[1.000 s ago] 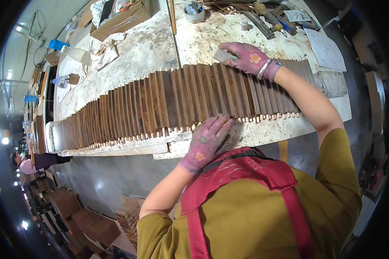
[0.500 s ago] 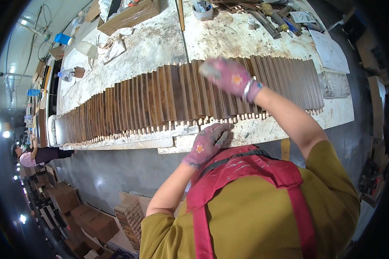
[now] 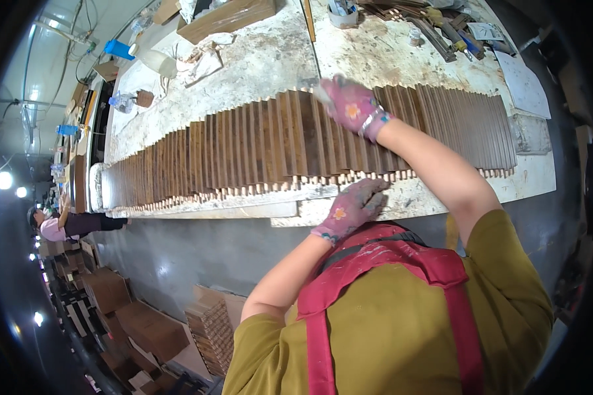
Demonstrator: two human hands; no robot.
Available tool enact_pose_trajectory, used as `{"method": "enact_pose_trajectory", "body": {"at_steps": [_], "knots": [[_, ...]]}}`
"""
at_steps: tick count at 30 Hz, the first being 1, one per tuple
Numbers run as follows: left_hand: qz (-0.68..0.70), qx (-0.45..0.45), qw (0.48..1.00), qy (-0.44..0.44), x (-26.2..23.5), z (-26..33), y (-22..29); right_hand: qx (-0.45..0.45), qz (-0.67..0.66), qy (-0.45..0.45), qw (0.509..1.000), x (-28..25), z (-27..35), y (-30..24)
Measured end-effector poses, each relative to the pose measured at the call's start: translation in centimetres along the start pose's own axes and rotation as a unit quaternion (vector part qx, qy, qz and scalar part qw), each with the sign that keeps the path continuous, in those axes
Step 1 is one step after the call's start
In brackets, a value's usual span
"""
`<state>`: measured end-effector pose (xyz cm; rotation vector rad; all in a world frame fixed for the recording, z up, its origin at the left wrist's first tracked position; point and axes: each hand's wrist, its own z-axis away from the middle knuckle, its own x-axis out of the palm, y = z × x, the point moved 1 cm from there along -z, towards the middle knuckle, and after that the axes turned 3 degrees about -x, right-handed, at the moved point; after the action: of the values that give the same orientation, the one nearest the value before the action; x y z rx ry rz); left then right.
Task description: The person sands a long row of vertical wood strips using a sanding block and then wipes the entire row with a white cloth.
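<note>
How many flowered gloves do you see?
2: one on the right hand, over the dark slats; one on the left hand, by their near ends. The distant co-worker is too small to tell.

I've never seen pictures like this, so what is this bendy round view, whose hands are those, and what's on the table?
No machine here: the view comes from a wide fisheye camera worn on a person's head, looking down, so straight edges bend. That person's own gloved right hand holds a pale grey piece, too blurred to name, over the far side of a long row of dark brown strips. Their gloved left hand is by the strips' near ends. The strips lie on a stained white table, with a cardboard box and a pale tub farther back.
</note>
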<state>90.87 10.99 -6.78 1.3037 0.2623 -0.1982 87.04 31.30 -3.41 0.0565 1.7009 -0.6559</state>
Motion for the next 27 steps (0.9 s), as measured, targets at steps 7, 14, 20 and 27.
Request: {"method": "enact_pose_trajectory", "body": {"at_steps": [7,14,20,27], "knots": [[-0.055,0.059,0.994,-0.074,-6.3,3.4,0.1,0.028,-0.164,0.024,0.986,-0.2,2.2,-3.4],[0.048,-0.039,0.998,-0.01,-13.5,8.8,-5.0,-0.022,-0.01,0.049,0.998,3.0,-3.4,-10.5],[0.066,-0.079,0.992,-0.072,-16.7,9.5,-5.7,-0.114,-0.085,0.01,0.99,5.2,0.1,-17.4],[0.046,-0.029,0.998,-0.039,-16.6,9.3,-7.5,-0.017,0.085,0.091,0.992,5.5,-5.6,-14.1]]}}
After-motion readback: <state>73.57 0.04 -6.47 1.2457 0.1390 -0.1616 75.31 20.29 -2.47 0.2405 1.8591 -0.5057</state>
